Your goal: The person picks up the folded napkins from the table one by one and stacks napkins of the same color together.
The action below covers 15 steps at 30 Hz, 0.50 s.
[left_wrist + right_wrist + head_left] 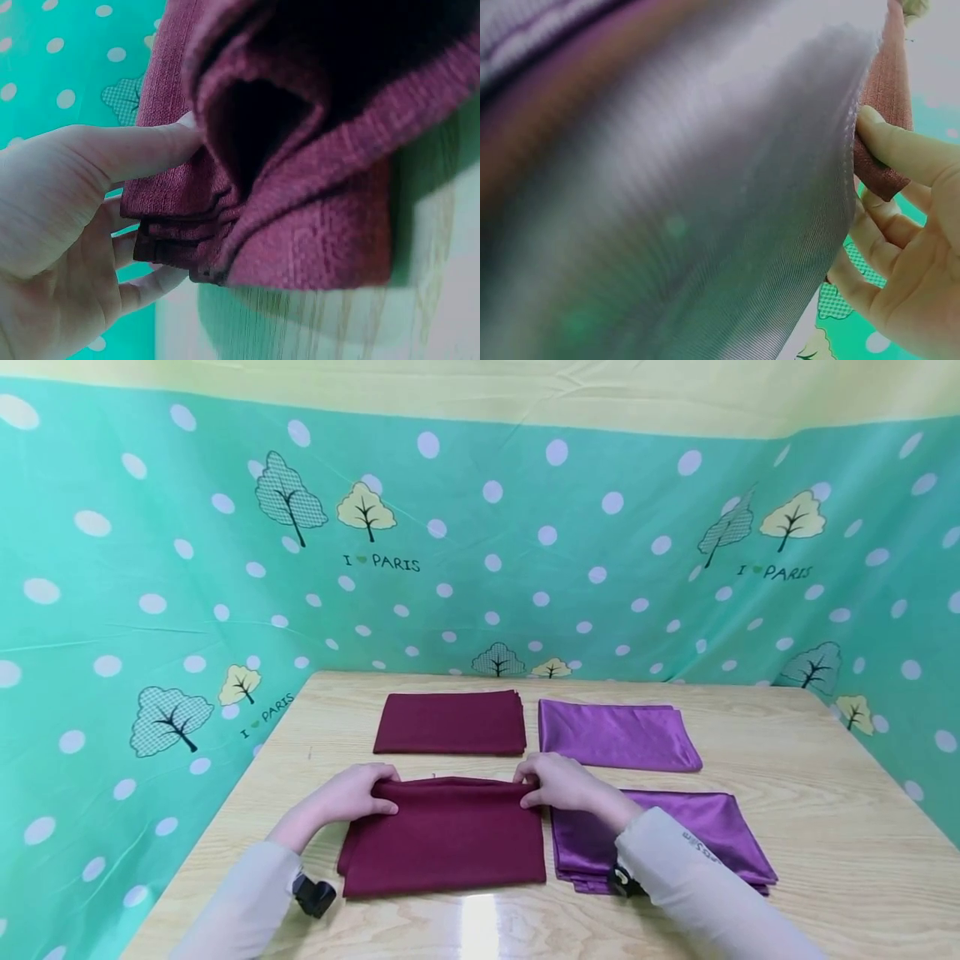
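Observation:
In the head view a folded maroon cloth [450, 839] lies near the table's front. My left hand [356, 795] pinches its far left corner, thumb on top and fingers behind. At the far right corner my right hand [558, 783] pinches the same cloth. Between the hands, the far edge bulges up slightly. The left wrist view shows the maroon cloth [322, 240] in several layers with a looped fold, the left thumb [157, 150] pressed on it. In the right wrist view the right thumb [900, 146] presses the cloth's corner [877, 169]; blurred shiny fabric fills much of that view.
Behind lies a second folded maroon cloth [450, 723], beside a folded purple satin cloth [615, 735]. Another purple satin cloth [675, 835] sits under my right forearm. The wooden table [825, 793] is backed by a green dotted curtain [495, 543].

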Tool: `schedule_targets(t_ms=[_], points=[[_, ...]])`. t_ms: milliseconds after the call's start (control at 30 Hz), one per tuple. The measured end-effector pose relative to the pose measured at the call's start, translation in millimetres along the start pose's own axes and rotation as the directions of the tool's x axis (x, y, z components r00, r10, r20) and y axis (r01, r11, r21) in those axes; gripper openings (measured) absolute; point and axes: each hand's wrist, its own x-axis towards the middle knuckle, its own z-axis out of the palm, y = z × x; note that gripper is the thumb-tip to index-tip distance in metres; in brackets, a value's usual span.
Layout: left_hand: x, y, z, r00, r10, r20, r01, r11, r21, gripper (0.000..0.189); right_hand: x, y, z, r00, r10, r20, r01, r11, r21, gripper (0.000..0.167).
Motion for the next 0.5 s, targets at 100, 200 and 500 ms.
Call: schedule_targets(t_ms=[100, 200, 500], points=[[-0.7, -1.6, -0.9, 1.000, 0.003, 0.000, -0.003, 1.000, -0.007, 0.018, 0.1, -0.2, -1.8, 1.000, 0.002, -0.003, -0.002, 1.000, 0.000, 0.022], [-1.9, -4.9, -0.5, 1.000, -0.001, -0.003, 0.001, 1.000, -0.004, 0.018, 0.3, 0.0, -3.0, 1.000, -0.002, -0.007, 0.002, 1.000, 0.007, 0.022], [-5.2, -11.7, 1.2, 1.000, -0.004, -0.008, 0.004, 1.000, -0.027, 0.014, 2.0, 4.0, -3.1, 0.997, -0.069, -0.037, 0.070, 0.996, 0.053, 0.019]])
